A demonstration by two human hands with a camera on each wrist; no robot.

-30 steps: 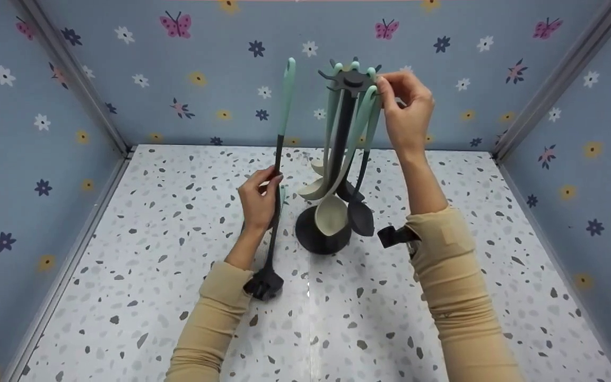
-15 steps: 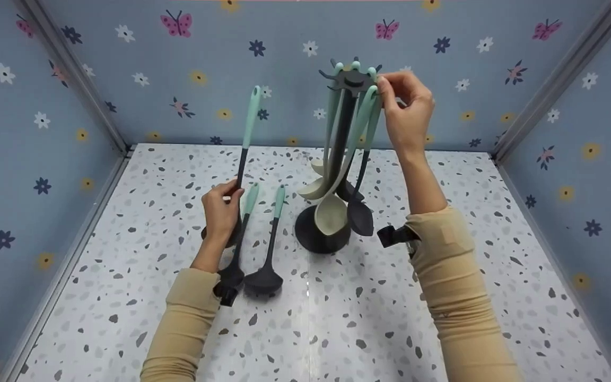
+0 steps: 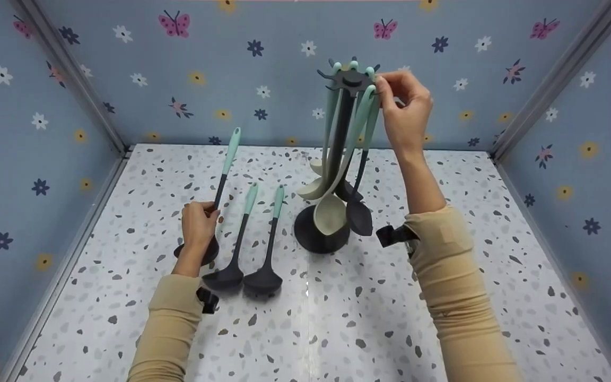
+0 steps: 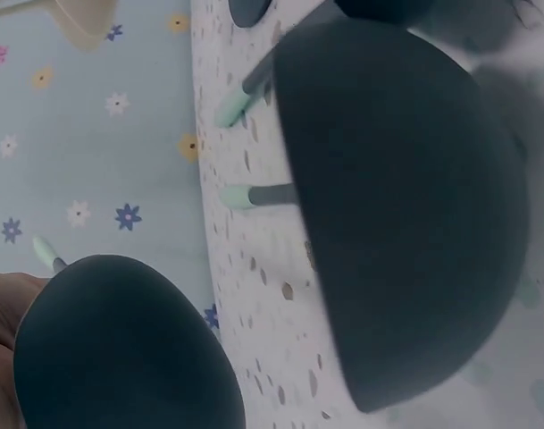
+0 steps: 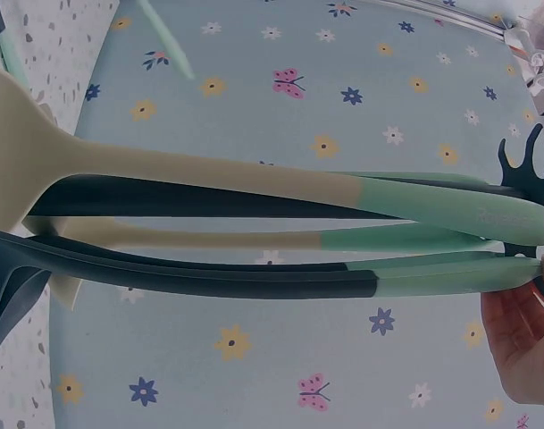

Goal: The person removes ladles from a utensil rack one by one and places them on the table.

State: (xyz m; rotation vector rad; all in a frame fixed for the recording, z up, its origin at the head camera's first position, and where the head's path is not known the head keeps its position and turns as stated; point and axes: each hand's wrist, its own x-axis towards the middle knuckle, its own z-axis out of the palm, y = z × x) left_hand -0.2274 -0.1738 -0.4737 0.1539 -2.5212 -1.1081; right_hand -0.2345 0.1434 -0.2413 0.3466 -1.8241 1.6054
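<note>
My left hand [image 3: 198,223] grips the dark shaft of a black ladle [image 3: 231,151] with a mint handle, low at the left; the handle leans up and away, and the hand partly hides its bowl. In the left wrist view the bowl's smooth rounded back shows beside the fingers. To its right, a black ladle [image 3: 226,278] and another black ladle [image 3: 264,281] lie side by side on the table. At the top of a black utensil rack [image 3: 320,241], my right hand [image 3: 406,109] pinches one hook, fingertips beside a mint handle end.
On the rack hang several utensils, among them a cream spoon [image 3: 331,215] and a black spoon [image 3: 360,217]. A speckled white tabletop [image 3: 364,329] lies below, with a blue flowered wall [image 3: 141,53] behind and more walls at both sides.
The left hand has carried its ladle leftward and down from beside the rack, tilting the handle lower. The two lying ladles have come into fuller view. The right hand stays at the rack.
</note>
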